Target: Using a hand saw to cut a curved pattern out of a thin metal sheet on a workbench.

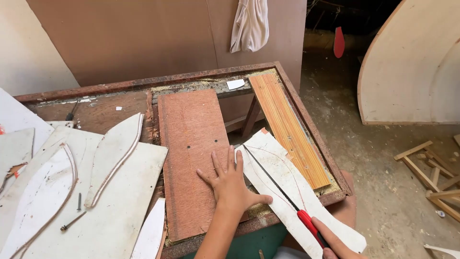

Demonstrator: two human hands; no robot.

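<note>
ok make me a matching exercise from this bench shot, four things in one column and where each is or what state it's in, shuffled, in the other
Things:
1. left hand
2. right hand
3. white cloth
4. loose screw

Places or states:
A. hangs on the wall behind the bench
B. lies on the white sheet at the left
C. pressed flat, fingers spread, on the reddish board and white panel edge
D. grips the red handle of a thin-bladed saw

Pairs: 1-C, 2-D, 3-A, 4-B

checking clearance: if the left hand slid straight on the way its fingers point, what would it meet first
Probably nothing soon: the left hand points up the reddish board, bare ahead to its far end.
</note>
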